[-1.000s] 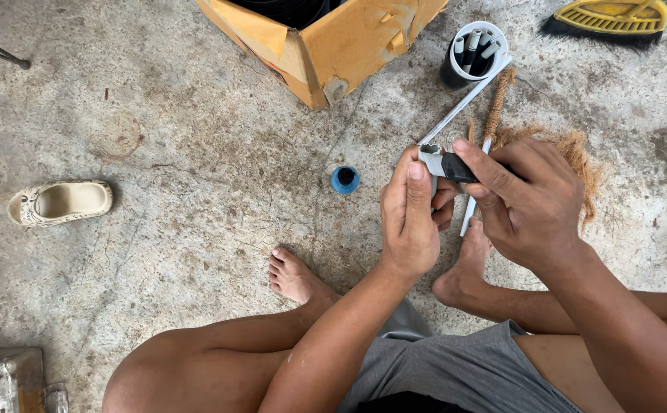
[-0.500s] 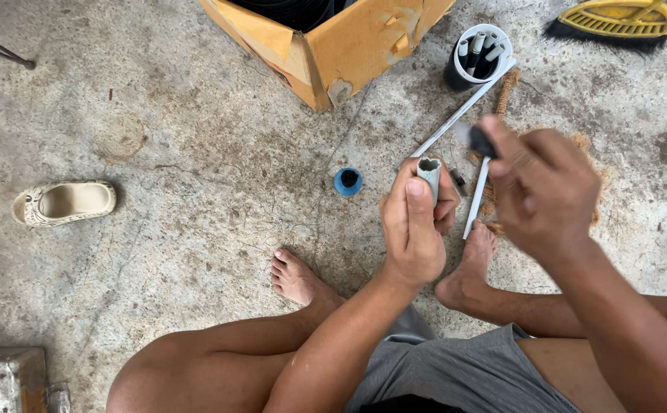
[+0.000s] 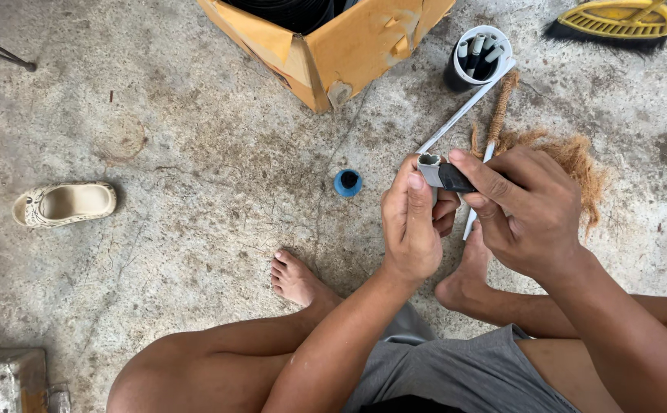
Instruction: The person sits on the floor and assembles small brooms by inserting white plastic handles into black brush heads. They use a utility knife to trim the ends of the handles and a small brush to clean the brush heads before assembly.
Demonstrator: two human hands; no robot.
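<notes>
Concrete floor (image 3: 157,245) | hands: left hand (image 3: 410,222), right hand (image 3: 528,210) pinch grey fitting (image 3: 428,166); black piece (image 3: 456,179)

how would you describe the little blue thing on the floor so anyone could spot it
Start at the yellow cardboard box at the top of the concrete floor. Just below its near corner, left of the left hand, lies a small round blue cap with a dark centre, the only blue thing there.

Rough concrete floor (image 3: 180,115) bears a cardboard box (image 3: 333,46), shoe (image 3: 64,203), blue cap (image 3: 348,182).
</notes>
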